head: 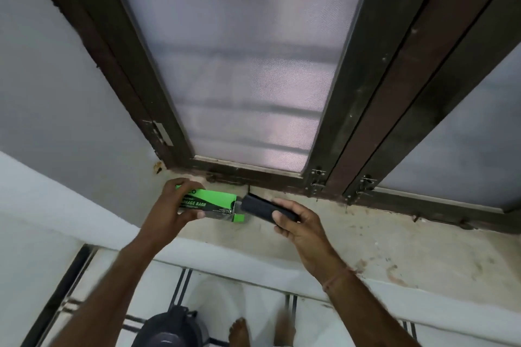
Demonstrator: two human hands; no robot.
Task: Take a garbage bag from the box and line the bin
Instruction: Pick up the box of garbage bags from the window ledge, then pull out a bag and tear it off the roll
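Gripping green box lettered "BAGS"

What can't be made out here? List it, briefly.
Head view:
Green box: left hand covers the start of its print.
Black roll: right hand hides its far end.
Bin: cut off by the bottom edge, blurred; inside unseen.
Outdoors: blurred by the window mesh.
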